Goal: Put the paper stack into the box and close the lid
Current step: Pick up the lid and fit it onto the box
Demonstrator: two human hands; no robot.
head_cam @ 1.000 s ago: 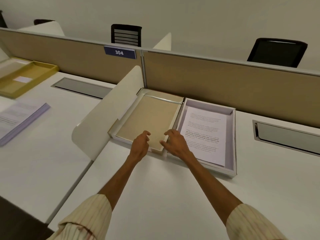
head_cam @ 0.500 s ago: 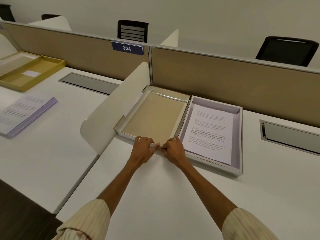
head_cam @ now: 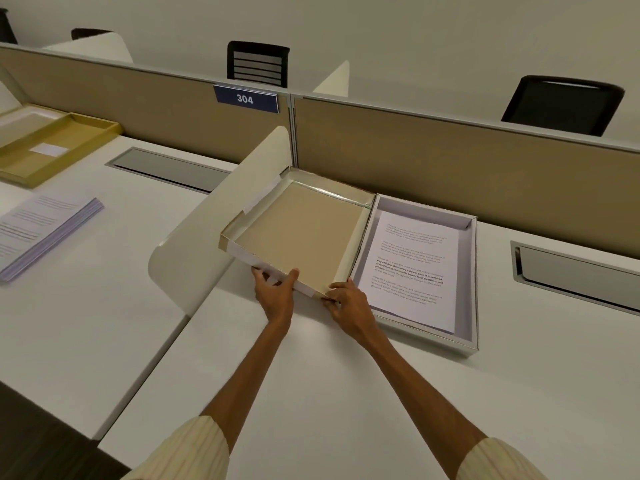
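A shallow rectangular white cardboard box sits on the smooth white desk, its long axis running from near to far, its far end close to the tan fabric partition. Inside it lies the stack of white printed paper, flat, face up, its long side parallel to the box walls and its lines of text running across from left to right.

Just to the left of the box, and touching it along one long side, is the rectangular cardboard lid, white on its outer walls and matt brown inside. It lies open side up, with its near edge lifted off the desk, so that it tilts up toward the person.

The left hand grips the lid's near wall, thumb over the rim and fingers underneath. The right hand pinches the lid's near right corner between thumb and fingers. Both forearms are bare, with cream ribbed sleeves pushed back.

A curved cream divider panel stands to the left of the lid. On the desk beyond it lie a second stack of printed sheets and, farther off, a mustard-yellow open tray holding a small white slip.
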